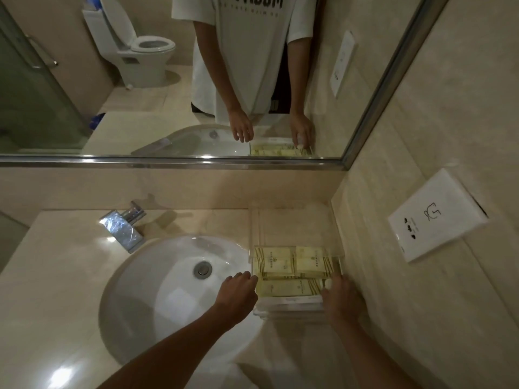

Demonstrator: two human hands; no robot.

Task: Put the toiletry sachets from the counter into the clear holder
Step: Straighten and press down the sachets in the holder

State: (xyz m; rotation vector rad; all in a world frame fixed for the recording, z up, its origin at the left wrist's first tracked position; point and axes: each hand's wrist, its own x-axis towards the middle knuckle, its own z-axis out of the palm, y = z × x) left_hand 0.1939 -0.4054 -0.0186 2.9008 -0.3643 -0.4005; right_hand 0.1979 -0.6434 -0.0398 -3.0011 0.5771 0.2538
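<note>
A clear acrylic holder stands on the counter in the right corner, beside the basin. Several pale yellow toiletry sachets lie inside it, some flat in the front section and others in the section behind. My left hand rests against the holder's left wall, fingers curled. At the holder's front right corner my right hand has its fingers on the rim and the near end of the sachets. Whether either hand grips a sachet is hidden.
A white oval basin with a chrome tap fills the counter's left side. A mirror spans the back wall. On the right wall sits a white socket plate, close to the holder.
</note>
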